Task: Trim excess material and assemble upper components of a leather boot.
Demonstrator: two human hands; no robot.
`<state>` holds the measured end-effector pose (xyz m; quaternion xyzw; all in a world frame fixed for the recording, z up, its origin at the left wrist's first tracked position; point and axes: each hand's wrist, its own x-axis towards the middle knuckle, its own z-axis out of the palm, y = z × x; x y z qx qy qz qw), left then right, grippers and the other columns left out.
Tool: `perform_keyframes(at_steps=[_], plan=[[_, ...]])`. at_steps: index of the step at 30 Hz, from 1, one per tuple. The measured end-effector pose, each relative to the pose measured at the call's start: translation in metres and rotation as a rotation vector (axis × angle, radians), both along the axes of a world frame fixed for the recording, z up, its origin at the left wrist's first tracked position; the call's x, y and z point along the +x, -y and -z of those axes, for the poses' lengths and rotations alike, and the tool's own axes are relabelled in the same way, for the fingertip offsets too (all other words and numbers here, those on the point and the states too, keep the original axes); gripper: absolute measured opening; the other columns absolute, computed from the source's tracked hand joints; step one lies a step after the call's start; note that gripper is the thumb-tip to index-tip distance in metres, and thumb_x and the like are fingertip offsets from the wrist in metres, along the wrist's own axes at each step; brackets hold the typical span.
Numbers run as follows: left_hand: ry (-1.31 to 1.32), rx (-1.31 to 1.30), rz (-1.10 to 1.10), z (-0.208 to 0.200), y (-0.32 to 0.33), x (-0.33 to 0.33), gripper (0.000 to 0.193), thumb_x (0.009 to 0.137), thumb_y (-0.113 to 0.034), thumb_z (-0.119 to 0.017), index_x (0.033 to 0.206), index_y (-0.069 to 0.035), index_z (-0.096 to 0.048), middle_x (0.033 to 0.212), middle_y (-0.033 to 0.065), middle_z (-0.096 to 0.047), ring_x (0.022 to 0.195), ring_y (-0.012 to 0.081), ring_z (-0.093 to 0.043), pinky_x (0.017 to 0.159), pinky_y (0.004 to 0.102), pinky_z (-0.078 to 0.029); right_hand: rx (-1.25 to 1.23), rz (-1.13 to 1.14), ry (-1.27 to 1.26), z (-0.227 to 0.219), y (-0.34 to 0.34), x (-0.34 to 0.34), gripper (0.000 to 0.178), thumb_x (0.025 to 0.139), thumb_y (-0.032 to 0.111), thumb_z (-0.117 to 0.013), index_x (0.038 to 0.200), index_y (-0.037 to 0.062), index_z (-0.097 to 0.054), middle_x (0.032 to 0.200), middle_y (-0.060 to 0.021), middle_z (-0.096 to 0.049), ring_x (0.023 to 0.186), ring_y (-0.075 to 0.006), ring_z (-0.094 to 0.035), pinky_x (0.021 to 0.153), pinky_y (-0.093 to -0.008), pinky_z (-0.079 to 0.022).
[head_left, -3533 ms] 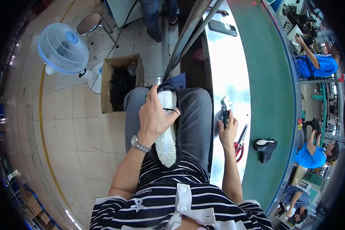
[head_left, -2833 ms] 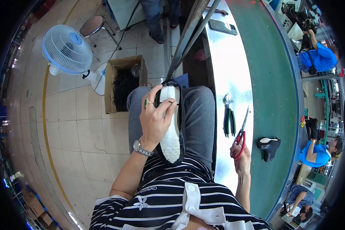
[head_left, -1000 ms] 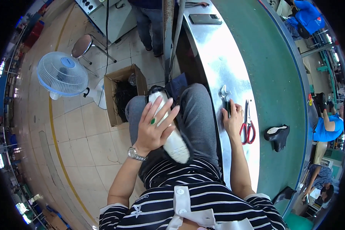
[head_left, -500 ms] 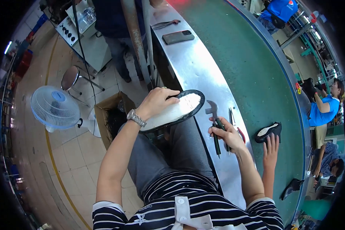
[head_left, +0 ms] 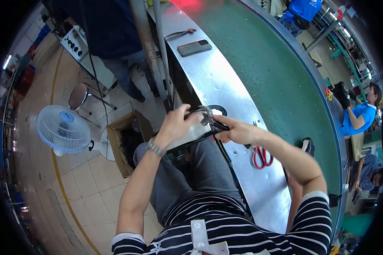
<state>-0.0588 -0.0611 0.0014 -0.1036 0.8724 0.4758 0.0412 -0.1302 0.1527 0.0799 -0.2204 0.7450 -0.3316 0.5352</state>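
Observation:
A black shoe with a white underside [head_left: 186, 136] lies bottom up above my lap. My left hand [head_left: 172, 124] is closed on its left side, the fingertips partly blurred over the white bottom. In my right hand [head_left: 238, 131] is a pair of dark metal pincers [head_left: 207, 118], its handles gripped and its jaws over the far end of the shoe, close to my left fingers. The jaws overlap the dark rim; whether they pinch it I cannot tell. Red-handled scissors [head_left: 263, 158] lie on the metal bench just beyond my right hand.
A phone [head_left: 194, 47] and a hand tool [head_left: 181, 34] rest on the metal bench [head_left: 225, 80]. Past it runs a green belt [head_left: 276, 80] bearing a dark shoe [head_left: 308, 146]. To the left are a fan [head_left: 64, 129], a cardboard box [head_left: 145, 125] and a stool [head_left: 78, 96]. A person [head_left: 102, 29] stands ahead.
My right hand has brought the pincers left from above the bench onto the shoe. My left fingers have shifted on the shoe. Another person's hand over the belt has drawn back behind my right arm.

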Motion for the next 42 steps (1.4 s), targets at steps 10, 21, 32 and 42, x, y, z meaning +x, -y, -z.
perform_keyframes(at_steps=[10,21,32,42], plan=[[-0.285,-0.422,0.021,0.000,-0.051,0.059,0.104,0.060,-0.012,-0.086,0.145,0.004,-0.027,0.126,0.0224,-0.054,0.123,0.0362,-0.049,0.108,0.0441,-0.033,-0.096,0.017,-0.371,0.026,-0.015,0.039,0.057,0.094,0.016,-0.056,0.143,0.0073,-0.029,0.071,-0.0260,-0.062,0.064,-0.0390,-0.064,0.059,-0.0470,-0.049],[-0.449,-0.471,0.024,0.005,-0.052,0.073,0.081,0.061,-0.012,-0.083,0.134,0.001,-0.049,0.130,0.0181,-0.056,0.122,0.0329,-0.052,0.105,0.0423,-0.039,-0.212,-0.027,-0.784,0.046,-0.033,0.068,0.058,0.093,0.013,-0.057,0.143,0.0035,-0.029,0.079,-0.0273,-0.063,0.067,-0.0451,-0.061,0.060,-0.0507,-0.047],[-0.574,-0.673,0.087,0.018,-0.049,0.075,0.075,0.065,-0.017,-0.080,0.131,0.002,-0.052,0.132,0.0207,-0.054,0.121,0.0351,-0.052,0.105,0.0429,-0.040,-0.282,0.357,-0.761,-0.004,0.006,0.036,0.055,0.090,0.011,-0.058,0.140,0.0092,-0.036,0.072,-0.0265,-0.063,0.071,-0.0463,-0.061,0.065,-0.0539,-0.047],[-0.563,-0.670,0.085,0.018,-0.050,0.074,0.070,0.067,-0.017,-0.078,0.129,0.004,-0.054,0.132,0.0215,-0.054,0.123,0.0353,-0.052,0.106,0.0436,-0.039,-0.090,0.345,-0.779,0.024,0.001,0.036,0.056,0.091,0.018,-0.056,0.142,0.0124,-0.035,0.081,-0.0278,-0.065,0.077,-0.0478,-0.062,0.071,-0.0544,-0.047]])
